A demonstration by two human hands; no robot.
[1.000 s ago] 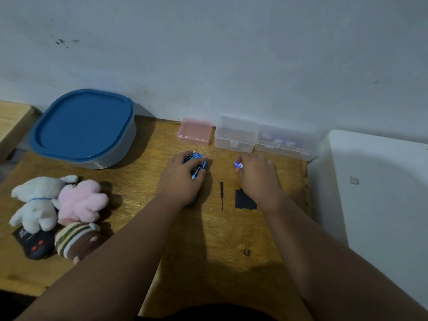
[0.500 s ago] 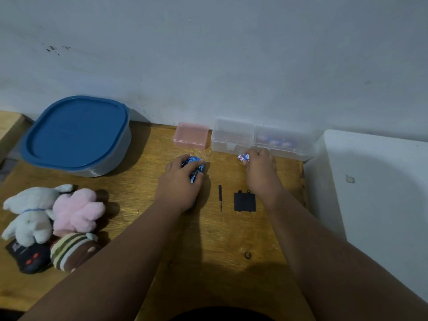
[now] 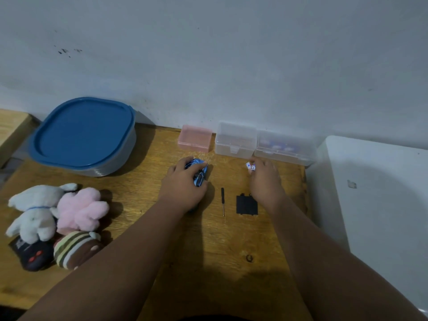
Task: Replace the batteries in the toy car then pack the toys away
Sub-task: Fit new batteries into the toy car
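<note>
My left hand [image 3: 184,184] grips the blue toy car [image 3: 200,173] on the wooden table [image 3: 208,251]; most of the car is hidden under my palm. My right hand [image 3: 264,181] pinches a small blue-and-white battery [image 3: 250,166] just in front of the clear boxes. The black battery cover [image 3: 247,205] lies flat near my right wrist. A small black screwdriver [image 3: 222,200] lies between my hands.
A pink box [image 3: 195,138] and two clear boxes [image 3: 235,141] [image 3: 286,147] line the wall; the right one holds batteries. A blue-lidded tub [image 3: 84,134] stands at the left. Plush toys [image 3: 58,218] and a black remote [image 3: 34,257] lie at the left front. A white surface [image 3: 382,193] borders the right.
My right hand carried the battery away from the car toward the clear boxes. The left hand has kept its hold on the car. The view shifted slightly.
</note>
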